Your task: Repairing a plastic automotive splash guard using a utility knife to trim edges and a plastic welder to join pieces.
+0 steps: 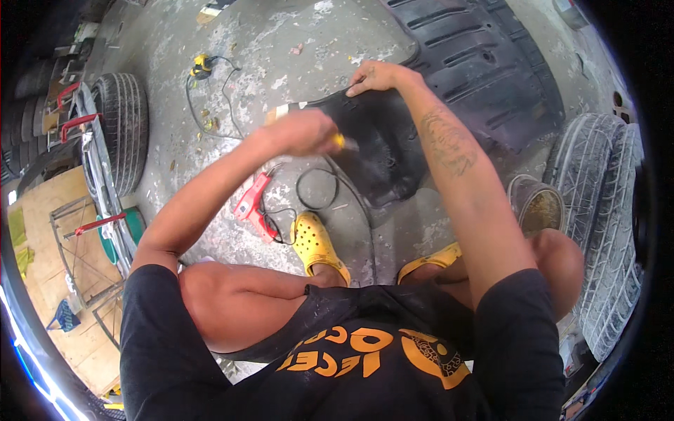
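Note:
My left hand (309,133) is closed round a short yellow tool (342,142), both smeared by motion; the tool's kind I cannot make out. It hovers over the near left edge of a large black moulded panel (375,144), which looks like plastic and lies on the floor in front of me. At the panel's upper left edge, my right hand (379,77) pinches the rim with thumb and fingers. Below my left hand, a red pistol-shaped tool (254,207) with a pointed metal tip and a cord lies on the floor.
A yellow-and-black corded device (201,67) sits on the paint-spotted floor. Tyres stand at the left (121,133) and right (586,189), with a round can (536,201) near the right ones. Yellow clogs (316,242) are on my feet. A black cable (365,217) runs between them.

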The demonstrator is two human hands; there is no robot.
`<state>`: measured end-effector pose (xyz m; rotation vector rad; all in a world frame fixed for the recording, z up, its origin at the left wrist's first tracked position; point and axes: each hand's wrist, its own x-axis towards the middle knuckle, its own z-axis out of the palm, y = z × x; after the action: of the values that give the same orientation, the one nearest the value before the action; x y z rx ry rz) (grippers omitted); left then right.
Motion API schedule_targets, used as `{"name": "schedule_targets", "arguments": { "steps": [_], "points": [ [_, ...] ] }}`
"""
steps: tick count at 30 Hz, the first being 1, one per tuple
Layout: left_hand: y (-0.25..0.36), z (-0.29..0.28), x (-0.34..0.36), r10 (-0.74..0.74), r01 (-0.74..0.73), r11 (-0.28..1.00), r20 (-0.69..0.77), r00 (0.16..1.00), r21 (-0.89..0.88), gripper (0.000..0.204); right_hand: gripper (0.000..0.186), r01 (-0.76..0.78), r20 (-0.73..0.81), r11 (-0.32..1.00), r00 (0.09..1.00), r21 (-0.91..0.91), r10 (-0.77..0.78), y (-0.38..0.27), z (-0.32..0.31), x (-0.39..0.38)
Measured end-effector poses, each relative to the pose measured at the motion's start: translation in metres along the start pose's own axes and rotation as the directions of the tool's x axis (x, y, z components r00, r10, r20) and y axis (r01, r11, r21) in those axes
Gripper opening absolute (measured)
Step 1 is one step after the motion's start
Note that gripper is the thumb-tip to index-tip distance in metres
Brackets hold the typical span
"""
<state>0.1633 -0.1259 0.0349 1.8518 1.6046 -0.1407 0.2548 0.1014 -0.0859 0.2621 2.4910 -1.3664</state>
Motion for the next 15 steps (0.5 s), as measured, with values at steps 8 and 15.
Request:
{"name": "schedule_targets", "arguments": {
  "steps": [8,15],
  "points": [
    [-0.036,0.003,-0.004,-0.107,0.126,0.991,-0.319,0.942,0.04,0.031,0.04,-0.112,0.201,0.993,0.972,-0.045,0.119,-0.016,-0.014,-0.003],
    [-0.039,-0.004,0.003,-0.152,0.173,0.984,-0.299,0.942,0.044,0.032,0.043,-0.108,0.156,0.994,0.982,0.012,0.105,-0.03,-0.011,-0.015]
  ]
}}
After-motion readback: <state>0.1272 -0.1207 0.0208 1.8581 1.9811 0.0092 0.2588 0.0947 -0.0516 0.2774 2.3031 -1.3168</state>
